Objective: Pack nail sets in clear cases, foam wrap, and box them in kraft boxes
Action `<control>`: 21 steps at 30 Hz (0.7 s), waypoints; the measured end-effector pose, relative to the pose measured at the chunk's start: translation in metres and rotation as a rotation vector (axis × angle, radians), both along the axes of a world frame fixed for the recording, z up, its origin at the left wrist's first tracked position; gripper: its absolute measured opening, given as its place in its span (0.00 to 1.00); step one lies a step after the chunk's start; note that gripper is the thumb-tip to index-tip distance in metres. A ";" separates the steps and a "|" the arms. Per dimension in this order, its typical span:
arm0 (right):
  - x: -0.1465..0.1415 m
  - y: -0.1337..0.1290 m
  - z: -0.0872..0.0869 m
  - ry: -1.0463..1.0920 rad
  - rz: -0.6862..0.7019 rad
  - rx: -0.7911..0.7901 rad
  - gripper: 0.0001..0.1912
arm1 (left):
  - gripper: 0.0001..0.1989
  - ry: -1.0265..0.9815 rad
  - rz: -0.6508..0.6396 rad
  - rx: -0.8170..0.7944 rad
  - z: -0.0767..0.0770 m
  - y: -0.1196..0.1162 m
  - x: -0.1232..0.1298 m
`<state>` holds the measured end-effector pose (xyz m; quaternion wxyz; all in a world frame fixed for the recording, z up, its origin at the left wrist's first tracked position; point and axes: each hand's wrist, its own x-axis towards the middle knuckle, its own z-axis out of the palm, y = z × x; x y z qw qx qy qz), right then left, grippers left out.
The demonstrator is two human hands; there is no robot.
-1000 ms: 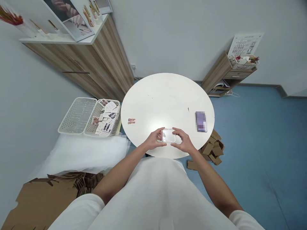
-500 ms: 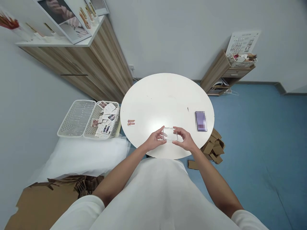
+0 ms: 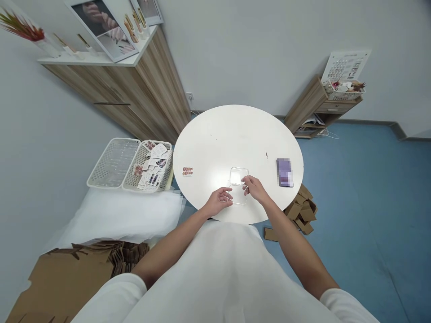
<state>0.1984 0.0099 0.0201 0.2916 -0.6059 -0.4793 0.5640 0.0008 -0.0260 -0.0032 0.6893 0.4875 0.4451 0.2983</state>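
A clear plastic box (image 3: 239, 195) with its hinged lid (image 3: 239, 174) swung up and away from me is near the front of the white oval table. My left hand (image 3: 218, 200) grips the box's left side between thumb and fingers. At the hinge line on the right, my right hand (image 3: 255, 188) has its thumb and fingertips against the lid and box edge. On the table to the left lies a small card of reddish-orange press-on nails (image 3: 187, 171). Farther right sits a purple packet (image 3: 284, 172), partly blurred out.
The white table (image 3: 235, 130) also bears a tiny dark object (image 3: 266, 155). Left of it stand a basket of nail cards (image 3: 148, 168), a basket of clear boxes (image 3: 114, 162) and white sheeting (image 3: 128, 215). Cardboard pieces (image 3: 302, 208) lie on the floor at right.
The clear box was closed between both hands; now its lid stands open on the far side. My right hand has shifted to the hinge area. The view has tilted slightly.
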 end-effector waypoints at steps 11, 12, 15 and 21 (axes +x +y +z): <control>0.004 -0.058 -0.025 0.001 -0.098 0.063 0.25 | 0.27 0.046 0.075 -0.084 -0.016 -0.004 0.002; 0.002 -0.066 -0.030 0.004 -0.096 0.060 0.27 | 0.28 0.053 0.080 -0.097 -0.019 -0.005 0.003; -0.003 -0.082 -0.045 -0.001 -0.073 0.011 0.32 | 0.30 0.085 0.088 -0.120 -0.032 -0.008 0.005; -0.006 -0.076 -0.070 -0.145 -0.056 -0.047 0.33 | 0.26 0.262 0.085 -0.086 -0.064 -0.005 0.014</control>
